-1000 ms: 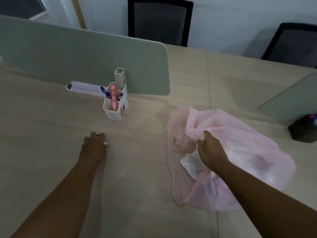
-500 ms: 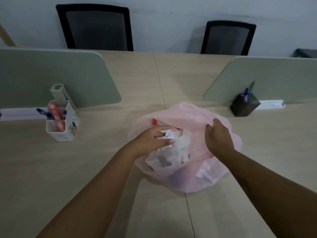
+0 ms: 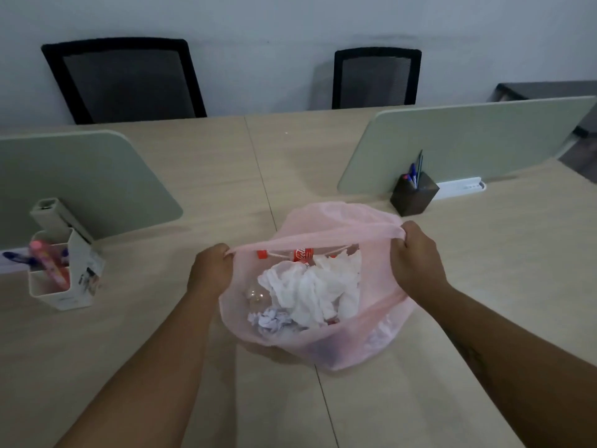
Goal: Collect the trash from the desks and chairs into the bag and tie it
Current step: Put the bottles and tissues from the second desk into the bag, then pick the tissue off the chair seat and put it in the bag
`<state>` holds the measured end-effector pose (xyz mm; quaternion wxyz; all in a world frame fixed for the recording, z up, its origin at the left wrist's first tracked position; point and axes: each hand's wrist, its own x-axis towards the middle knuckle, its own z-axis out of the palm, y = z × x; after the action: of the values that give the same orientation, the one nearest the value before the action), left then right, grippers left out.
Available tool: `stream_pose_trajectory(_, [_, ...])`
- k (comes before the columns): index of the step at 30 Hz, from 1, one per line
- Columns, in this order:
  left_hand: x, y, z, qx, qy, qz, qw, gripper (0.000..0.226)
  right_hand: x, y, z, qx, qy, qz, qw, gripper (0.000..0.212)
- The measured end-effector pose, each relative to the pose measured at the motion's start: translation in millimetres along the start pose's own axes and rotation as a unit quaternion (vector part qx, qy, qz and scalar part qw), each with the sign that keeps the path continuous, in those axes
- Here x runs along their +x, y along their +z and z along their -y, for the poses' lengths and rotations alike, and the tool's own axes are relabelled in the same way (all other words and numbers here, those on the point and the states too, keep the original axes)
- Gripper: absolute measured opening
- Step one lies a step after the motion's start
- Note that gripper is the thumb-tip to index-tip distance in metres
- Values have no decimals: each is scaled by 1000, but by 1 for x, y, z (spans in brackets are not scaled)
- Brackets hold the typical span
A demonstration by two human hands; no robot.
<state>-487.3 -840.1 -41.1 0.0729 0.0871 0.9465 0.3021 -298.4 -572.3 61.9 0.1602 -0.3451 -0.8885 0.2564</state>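
- The pink bag (image 3: 323, 347) is sitting on the desk (image 3: 129, 337), over the seam between 2 desk tops, with its mouth facing up and open.
- The left grip (image 3: 211, 270) is clutching the left side of the rim, fingers curled round gathered plastic.
- The right grip (image 3: 415, 257) is clutching the right side of the rim in the same way.
- The far rim is stretching taut as a narrow band between the 2 grips.
- White tissues (image 3: 310, 289) are lying on top inside the bag, and crumpled paper (image 3: 271, 320) is lying at the near left.
- A red-labelled bottle (image 3: 302, 254) is lying at the far side, just under the taut band.
- A clear item is showing left of the tissues; I cannot tell what it is.
- A white holder (image 3: 77, 279) with pens is standing well left of the bag.
- A dark holder (image 3: 413, 195) is standing just beyond the bag, against the right divider (image 3: 468, 143).
- A left divider (image 3: 80, 185) is standing behind the white holder.
- 2 black chairs (image 3: 126, 79) (image 3: 376, 77) are standing at the desk's far edge.
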Motion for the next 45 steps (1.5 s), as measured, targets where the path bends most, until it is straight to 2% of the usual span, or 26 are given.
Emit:
stream_pose_trajectory(3, [2, -28, -35, -115, -11, -82, 990, 16, 13, -24, -1, -43, -3, -19, 999, 15])
stream_pose_trajectory(7, [-8, -93, -99, -165, 0, -188, 968, 21, 36, -59, 16, -56, -48, -107, 992, 21])
stream_pose_trajectory(11, [-39, -144, -126, -76, 68, -236, 966, 27, 53, -76, 35, -60, -119, -77, 988, 10])
stream_pose_trajectory(13, [-60, -163, -127, -61, 61, -282, 956, 26, 58, -81, 40, -29, -149, -88, 985, 10])
stream_pose_trajectory(18, [-116, -168, -112, 36, 18, -291, 956, 24, 59, -63, 37, -3, -226, 34, 973, 5])
stream_pose_trajectory(24, [-191, -131, -60, 69, -109, -301, 945, 24, 22, -32, 24, 32, -294, 180, 938, 25])
stream_pose_trajectory(28, [-261, -100, -48, 56, -174, -276, 944, 19, -15, -16, 3, 48, -338, 255, 904, 47])
stream_pose_trajectory(31, [-315, -73, -38, 24, -235, -250, 939, 19, -43, 0, -15, 42, -354, 316, 879, 50])
stream_pose_trajectory(34, [-366, -40, -26, 23, -305, -214, 928, 34, -79, 19, -29, -6, -380, 368, 848, 51])
stream_pose_trajectory(37, [-404, -14, -12, 149, -359, -83, 918, 46, -118, 37, -36, -62, -440, 377, 813, 52])
stream_pose_trajectory(39, [-427, -5, -3, 206, -389, -7, 898, 48, -138, 52, -38, -66, -468, 382, 794, 52])
stream_pose_trajectory(43, [-459, 11, 9, 377, -413, 97, 823, 48, -171, 90, -38, -98, -523, 381, 756, 52])
stream_pose_trajectory(45, [-465, 18, 12, 423, -415, 142, 793, 49, -185, 108, -36, -132, -561, 355, 736, 50])
